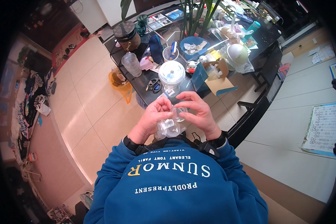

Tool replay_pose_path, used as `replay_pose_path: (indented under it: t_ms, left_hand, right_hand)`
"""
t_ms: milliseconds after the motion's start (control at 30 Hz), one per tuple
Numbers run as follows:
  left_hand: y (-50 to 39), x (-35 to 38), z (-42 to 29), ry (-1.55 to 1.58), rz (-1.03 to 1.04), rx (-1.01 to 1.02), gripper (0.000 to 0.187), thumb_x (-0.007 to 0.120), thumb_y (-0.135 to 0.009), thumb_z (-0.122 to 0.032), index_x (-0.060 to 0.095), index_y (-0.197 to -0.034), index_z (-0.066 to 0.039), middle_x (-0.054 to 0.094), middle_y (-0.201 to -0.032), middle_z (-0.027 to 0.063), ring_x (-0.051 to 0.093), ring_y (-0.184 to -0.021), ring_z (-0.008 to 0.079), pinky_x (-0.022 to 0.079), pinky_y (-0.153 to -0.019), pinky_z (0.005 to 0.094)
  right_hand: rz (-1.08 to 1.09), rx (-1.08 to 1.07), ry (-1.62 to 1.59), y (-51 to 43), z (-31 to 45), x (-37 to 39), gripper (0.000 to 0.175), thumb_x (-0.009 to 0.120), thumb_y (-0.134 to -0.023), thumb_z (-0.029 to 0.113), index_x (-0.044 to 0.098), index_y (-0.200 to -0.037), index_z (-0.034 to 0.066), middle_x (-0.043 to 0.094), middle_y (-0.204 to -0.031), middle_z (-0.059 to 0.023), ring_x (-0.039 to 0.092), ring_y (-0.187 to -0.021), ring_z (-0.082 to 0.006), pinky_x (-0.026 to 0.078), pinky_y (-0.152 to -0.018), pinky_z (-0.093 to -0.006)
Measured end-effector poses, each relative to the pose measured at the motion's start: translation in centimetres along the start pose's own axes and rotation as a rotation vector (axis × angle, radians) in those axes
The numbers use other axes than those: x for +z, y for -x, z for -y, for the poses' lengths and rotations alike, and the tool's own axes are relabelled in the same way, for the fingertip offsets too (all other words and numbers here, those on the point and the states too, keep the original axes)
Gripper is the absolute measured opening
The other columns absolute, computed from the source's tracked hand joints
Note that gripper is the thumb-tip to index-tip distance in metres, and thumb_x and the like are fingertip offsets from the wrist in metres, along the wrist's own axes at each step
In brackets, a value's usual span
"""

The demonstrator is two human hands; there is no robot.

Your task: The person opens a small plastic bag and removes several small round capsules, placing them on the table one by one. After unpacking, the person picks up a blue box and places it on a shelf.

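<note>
Close to my chest, my left hand (pixel 156 114) pinches the edge of a crinkled clear plastic bag (pixel 161 130) that bears a printed label. My right hand (pixel 197 113) curls its thumb and fingers around a small clear round plastic piece (pixel 181 114) at the bag's upper side; whether that piece is inside the bag I cannot tell. Just beyond both hands, a clear tub with a round white lid (pixel 172 73) stands on the near end of a dark table (pixel 145 91). Scissors with dark handles (pixel 155 85) lie left of the tub.
Stacked clear plastic cups (pixel 131 64) stand at the table's left edge, near an orange bag-lined bin (pixel 119 84) on the floor. An open cardboard box (pixel 217 78) sits right of the tub. Behind are a blue basin (pixel 193 46) and tall plant leaves. A dark bench (pixel 249 123) stands at right.
</note>
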State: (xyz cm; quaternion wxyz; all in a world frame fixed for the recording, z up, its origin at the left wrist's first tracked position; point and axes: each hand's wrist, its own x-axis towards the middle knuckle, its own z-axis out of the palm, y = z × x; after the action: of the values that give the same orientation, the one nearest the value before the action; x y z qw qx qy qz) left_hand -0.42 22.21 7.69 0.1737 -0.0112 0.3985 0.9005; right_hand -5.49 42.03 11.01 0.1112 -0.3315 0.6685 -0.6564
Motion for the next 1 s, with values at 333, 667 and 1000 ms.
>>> replay_pose_path:
  t_ms: [333, 667, 1000]
  left_hand:
    - [-0.04, 0.14, 0.07, 0.021, 0.062, -0.065, 0.028, 0.070, -0.079, -0.002, 0.051, -0.099, -0.005, 0.063, -0.094, 0.0061, 0.064, -0.085, 0.0121, 0.052, -0.076, 0.0246]
    - [0.00, 0.38, -0.06, -0.019, 0.072, -0.080, 0.026, 0.068, -0.080, -0.001, 0.051, -0.100, -0.006, 0.060, -0.094, 0.0034, 0.062, -0.085, 0.0114, 0.050, -0.077, 0.0250]
    - [-0.38, 0.24, -0.32, -0.312, 0.078, -0.128, 0.037, 0.064, -0.090, -0.025, 0.045, -0.114, -0.005, 0.057, -0.102, 0.0067, 0.065, -0.082, 0.0172, 0.050, -0.078, 0.0294]
  right_hand:
    - [0.042, -0.049, -0.088, 0.11, -0.90, -0.44, 0.015, 0.074, -0.069, 0.000, 0.069, -0.083, 0.0031, 0.059, -0.105, -0.0067, 0.052, -0.108, -0.0229, 0.040, -0.094, -0.0350]
    - [0.034, -0.081, -0.094, 0.03, -0.85, -0.42, 0.012, 0.077, -0.069, 0.002, 0.068, -0.078, 0.0048, 0.061, -0.095, -0.0034, 0.055, -0.104, -0.0219, 0.043, -0.092, -0.0347]
    - [-0.011, -0.135, 0.221, -0.14, -0.81, -0.22, 0.016, 0.074, -0.068, 0.003, 0.064, -0.081, 0.0043, 0.062, -0.093, -0.0057, 0.058, -0.096, -0.0237, 0.046, -0.085, -0.0347]
